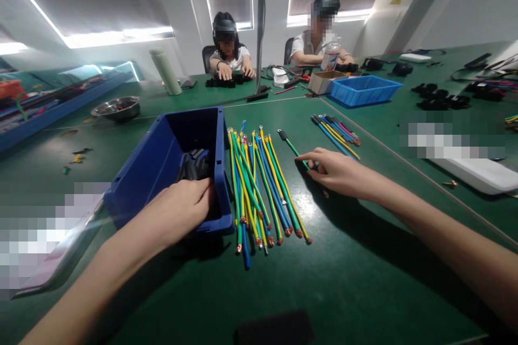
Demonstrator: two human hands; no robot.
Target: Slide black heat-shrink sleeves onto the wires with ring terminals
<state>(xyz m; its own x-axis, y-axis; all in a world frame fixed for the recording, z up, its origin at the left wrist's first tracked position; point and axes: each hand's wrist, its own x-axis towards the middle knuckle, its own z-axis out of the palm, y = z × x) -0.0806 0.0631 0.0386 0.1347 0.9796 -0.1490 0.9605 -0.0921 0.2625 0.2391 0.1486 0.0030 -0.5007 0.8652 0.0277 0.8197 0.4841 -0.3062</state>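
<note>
My left hand [184, 207] reaches into the dark blue plastic bin [162, 156] over its near rim, fingers down among several black sleeve pieces [194, 167]; the fingertips are hidden, so I cannot tell whether they hold a piece. Right of the bin lies a row of several green, yellow and blue wires [259, 188] with bare copper ends. My right hand [338, 171] rests on the green table, fingers pinched on a single green wire [292, 146] that carries a black tip at its far end.
A second small bunch of coloured wires [335, 133] lies further right. A light blue tray [364, 90], a cardboard box [322, 82] and a steel bowl [117, 107] stand behind. Two people sit at the far side. A white flat object [477, 172] lies at right.
</note>
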